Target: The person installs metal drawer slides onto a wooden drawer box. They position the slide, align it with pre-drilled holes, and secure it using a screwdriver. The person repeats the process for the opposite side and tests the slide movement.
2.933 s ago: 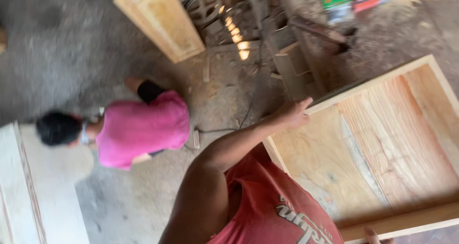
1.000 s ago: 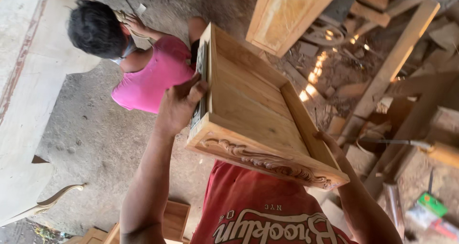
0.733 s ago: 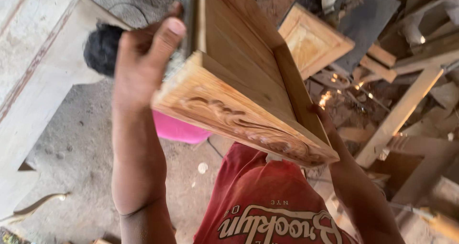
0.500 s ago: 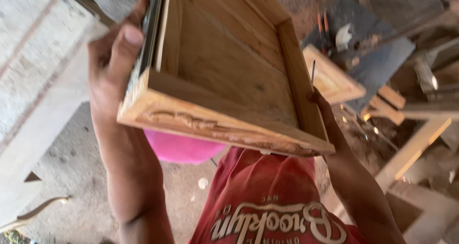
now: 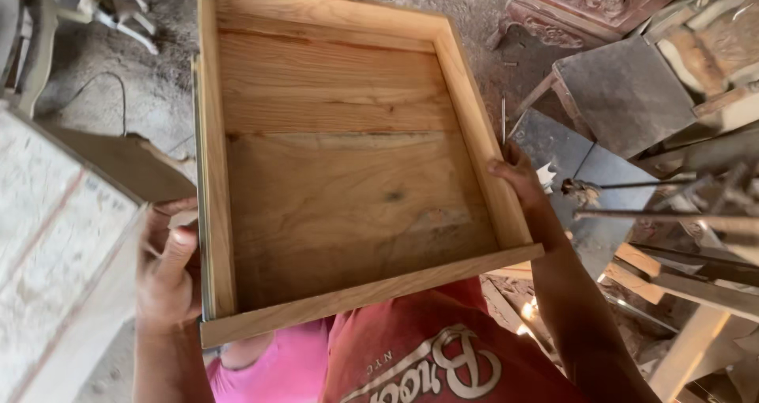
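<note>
Closest in, under the person's red printed shirt (image 5: 427,355), a co-worker's pink garment (image 5: 277,367) shows low down. Just above the shirt, both hands carry a shallow, unfinished pale-wood drawer box (image 5: 340,174), held in the air over the workshop floor.

The left hand (image 5: 166,269) is clamped on the drawer's left side wall near the front corner, thumb on the outside face. The right hand (image 5: 518,178) grips the right side wall about halfway along, fingers curled over its top edge.

The step in hand looks like holding the drawer up for a look inside. It hangs only from its two side walls, so any shift of it calls for both grips to stay firm and level.

Its open face points up at the camera. The wider front board lies nearest the chest and the back wall farthest off, so the long axis seems to run away from the person, leaning slightly left.

Beyond it lie a pale painted panel (image 5: 55,245) at left, grey flat slabs (image 5: 624,87) at right, and a carved reddish furniture piece (image 5: 593,0) farthest off.
</note>
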